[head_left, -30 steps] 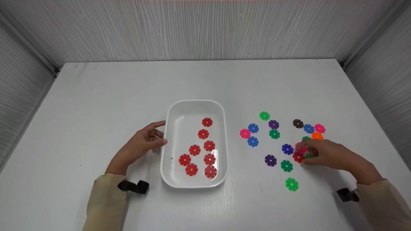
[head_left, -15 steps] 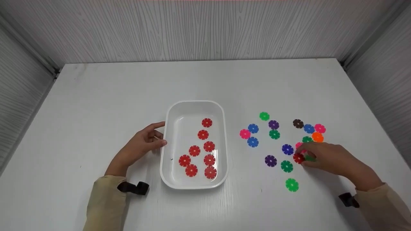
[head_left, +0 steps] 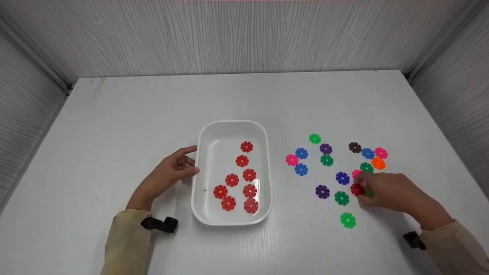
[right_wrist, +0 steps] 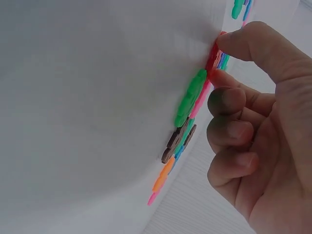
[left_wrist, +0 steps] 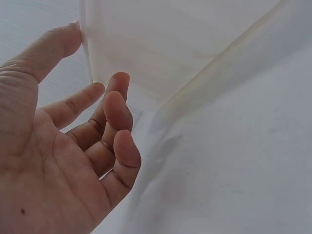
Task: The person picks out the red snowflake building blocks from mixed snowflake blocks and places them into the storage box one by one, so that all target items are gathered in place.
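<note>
In the head view my left hand (head_left: 168, 175) is at the left side of a white tray (head_left: 233, 221). Its thumb and index fingertips touch the tray's rim, the other fingers loosely bent. Several red notched plastic discs (head_left: 242, 161) lie flat inside the tray. Right of it, my right hand (head_left: 397, 193) pinches another red notched disc (head_left: 357, 190) between thumb and index finger, at table level. A pink disc (head_left: 357, 174) sits partly under the index finger, and a green disc (right_wrist: 191, 97) lies beside the red one. The curled other fingers show in the right wrist view.
Around the right hand lie loose discs: dark blue (head_left: 342, 178), green (head_left: 342, 198), purple (head_left: 322, 191), orange (head_left: 378, 163) and brown (head_left: 355, 148). Nearer the tray are pink (head_left: 292, 160) and blue (head_left: 301, 169) ones. Grey wood-grain panels (head_left: 237, 38) enclose the white table (head_left: 133, 103).
The right hand shifts slightly toward the near side, and the red disc at its fingertips moves a little to the right. The left hand and tray stay in place.
</note>
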A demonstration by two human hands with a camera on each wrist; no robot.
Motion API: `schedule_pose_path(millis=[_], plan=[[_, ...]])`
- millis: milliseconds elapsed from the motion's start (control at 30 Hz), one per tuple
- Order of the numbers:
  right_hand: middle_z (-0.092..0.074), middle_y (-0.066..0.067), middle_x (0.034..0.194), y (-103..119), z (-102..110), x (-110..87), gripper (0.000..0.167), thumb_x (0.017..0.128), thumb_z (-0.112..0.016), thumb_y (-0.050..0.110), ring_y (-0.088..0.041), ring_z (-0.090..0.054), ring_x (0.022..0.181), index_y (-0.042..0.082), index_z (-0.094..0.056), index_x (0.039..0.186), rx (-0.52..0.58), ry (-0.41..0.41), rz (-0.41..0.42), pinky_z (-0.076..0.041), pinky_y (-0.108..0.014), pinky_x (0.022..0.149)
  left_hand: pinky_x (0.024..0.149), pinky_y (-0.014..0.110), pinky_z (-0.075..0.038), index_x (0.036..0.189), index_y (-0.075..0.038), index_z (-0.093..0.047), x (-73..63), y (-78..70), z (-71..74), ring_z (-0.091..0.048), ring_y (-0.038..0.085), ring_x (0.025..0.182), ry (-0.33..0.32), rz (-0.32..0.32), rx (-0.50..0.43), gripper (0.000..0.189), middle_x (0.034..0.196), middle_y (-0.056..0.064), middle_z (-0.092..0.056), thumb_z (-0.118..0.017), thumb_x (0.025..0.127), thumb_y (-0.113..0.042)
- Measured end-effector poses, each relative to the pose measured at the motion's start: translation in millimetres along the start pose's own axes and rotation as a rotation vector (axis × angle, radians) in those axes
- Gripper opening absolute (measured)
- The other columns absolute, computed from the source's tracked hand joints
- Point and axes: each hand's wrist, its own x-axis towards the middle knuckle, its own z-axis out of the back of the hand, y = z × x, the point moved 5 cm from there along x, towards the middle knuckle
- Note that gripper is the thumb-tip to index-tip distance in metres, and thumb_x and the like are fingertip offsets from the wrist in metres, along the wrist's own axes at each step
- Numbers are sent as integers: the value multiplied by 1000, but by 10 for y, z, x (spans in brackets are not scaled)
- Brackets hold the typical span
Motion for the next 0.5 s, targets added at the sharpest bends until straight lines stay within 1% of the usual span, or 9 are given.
schedule_pose_path(millis=[133, 267, 400, 500], plan=[[-52, 8, 62, 13, 38, -16, 42, 76, -76, 31, -8, -41, 51, 5, -61, 106, -25, -30, -1, -35, -24, 47, 83, 29, -44, 147, -16, -39, 0, 17, -7, -58, 17, 91, -1, 2, 0, 66, 108, 9, -60, -68, 89, -29], [-46, 7, 59, 33, 130, -28, 40, 78, -73, 29, -8, -36, 49, 5, -61, 108, -26, -101, 8, -31, -24, 45, 81, 27, -45, 147, -17, -39, 9, 34, -6, -58, 17, 90, 4, -3, -9, 66, 108, 8, -59, -68, 89, -29], [-46, 8, 60, 96, 234, -9, 37, 78, -71, 25, -7, -35, 48, 9, -60, 109, -15, -169, 27, -30, -23, 44, 79, 27, -46, 147, -17, -38, 4, 31, -10, -58, 16, 89, 16, 0, -38, 66, 108, 7, -59, -68, 90, -28], [-52, 6, 64, 179, 308, 26, 43, 75, -76, 25, -7, -38, 50, 9, -59, 111, 10, -195, 37, -33, -23, 46, 78, 27, -46, 147, -17, -39, 0, 20, -6, -57, 16, 88, 15, 3, -44, 66, 108, 6, -59, -68, 89, -28]])
